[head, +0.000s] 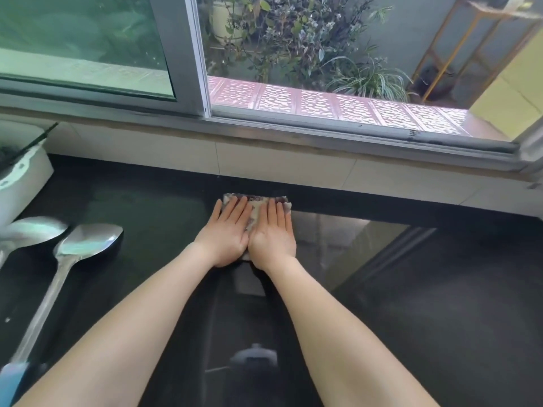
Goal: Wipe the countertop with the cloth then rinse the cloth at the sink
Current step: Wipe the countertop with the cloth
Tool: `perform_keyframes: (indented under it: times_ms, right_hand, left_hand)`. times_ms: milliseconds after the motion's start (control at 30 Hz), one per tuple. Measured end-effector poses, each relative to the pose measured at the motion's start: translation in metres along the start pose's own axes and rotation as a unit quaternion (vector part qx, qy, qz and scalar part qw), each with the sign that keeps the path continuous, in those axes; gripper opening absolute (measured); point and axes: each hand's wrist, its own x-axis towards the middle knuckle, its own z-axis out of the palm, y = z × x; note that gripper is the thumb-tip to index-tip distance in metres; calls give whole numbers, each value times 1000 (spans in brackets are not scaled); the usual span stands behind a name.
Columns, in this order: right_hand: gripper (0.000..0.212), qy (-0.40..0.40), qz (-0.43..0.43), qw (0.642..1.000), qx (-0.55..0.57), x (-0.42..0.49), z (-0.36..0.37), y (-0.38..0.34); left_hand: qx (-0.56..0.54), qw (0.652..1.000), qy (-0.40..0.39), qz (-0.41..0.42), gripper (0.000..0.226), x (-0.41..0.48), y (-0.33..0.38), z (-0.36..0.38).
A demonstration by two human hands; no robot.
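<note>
A small folded cloth (pixel 256 204), pale with dark red patches, lies flat on the glossy black countertop (pixel 411 274) close to the tiled back wall. My left hand (pixel 227 233) and my right hand (pixel 273 233) press down on it side by side, palms flat, fingers straight and together, pointing toward the window. Most of the cloth is hidden under them; only its far edge and a strip between the hands show. No sink is in view.
Two large metal ladles (pixel 85 245) lie on the counter at the left, one with a blue handle end. A white appliance (pixel 17 177) stands at the far left. A white tiled upstand and an open sliding window (pixel 323 124) run along the back.
</note>
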Motion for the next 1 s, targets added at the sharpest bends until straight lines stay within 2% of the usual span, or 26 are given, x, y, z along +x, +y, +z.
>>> perform_keyframes:
  times_ms: [100,200,367,533,733,867,1000]
  right_hand:
    - [120,12,3,1000,-4,24,-2,6]
    - [102,21,15,1000,-12,42,-3,11]
    - [92,-1,13,1000,-3,57,-5,16]
    - [86,10,10,1000,-10,57,-10,21]
    - [99,18,2,999,-41,16,-9,50]
    - [75,43,14,997,-63,-23,-11,79]
    - [62,31,46,996,-70,-74,-3,96]
  left_hand:
    - [-8,1000,2,-2,62,28,-10,2]
    - [-9,1000,13,-8,60,45,-17,3]
    - [-6,1000,8,-21,58,58,-19,4]
    - [54,997,-1,-59,57,58,-3,-8]
    - [-1,999,-12,-53,60,39,42,-5]
    - [-17,1000,-6,-23,60,24,87,-4]
    - [-32,999,4,-13,58,-9,127,7]
